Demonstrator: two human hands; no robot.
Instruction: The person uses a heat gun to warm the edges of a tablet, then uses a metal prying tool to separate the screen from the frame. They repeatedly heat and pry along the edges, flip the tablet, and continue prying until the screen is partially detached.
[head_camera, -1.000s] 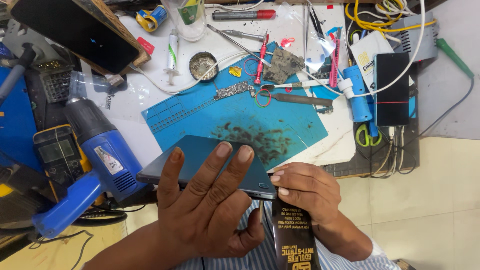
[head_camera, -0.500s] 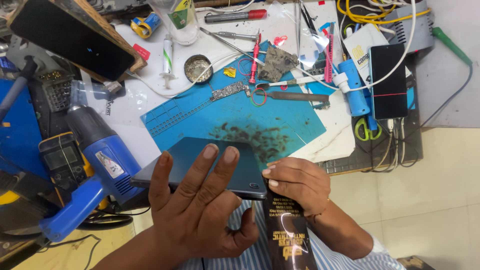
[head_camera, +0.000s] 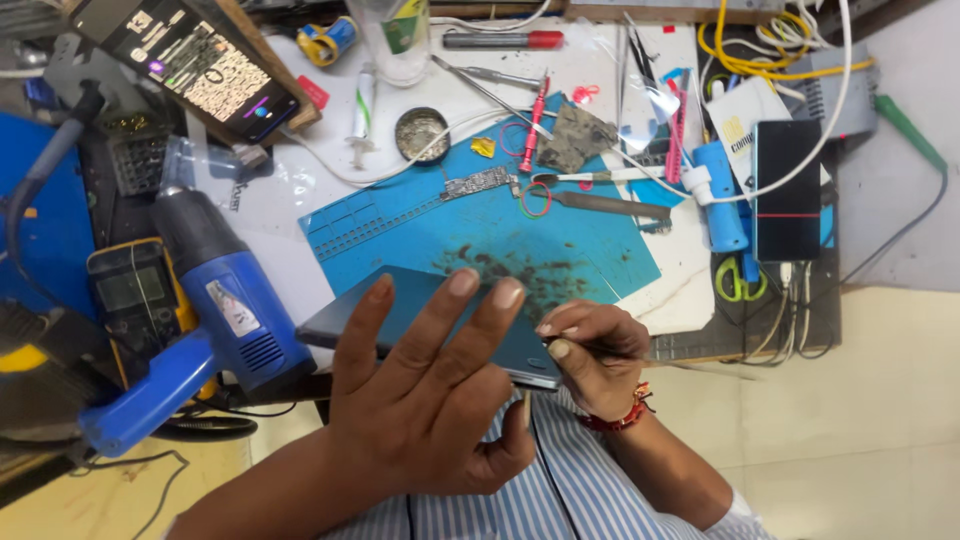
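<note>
Left hand lies flat, fingers spread, on the dark phone; right hand pinches, seemingly, its edge.

I see a dark flat phone lying face down at the near edge of the blue mat, partly hanging off it, tilted a little, its glossy back up; my left hand covers its middle, my right hand pinches its right end.
</note>
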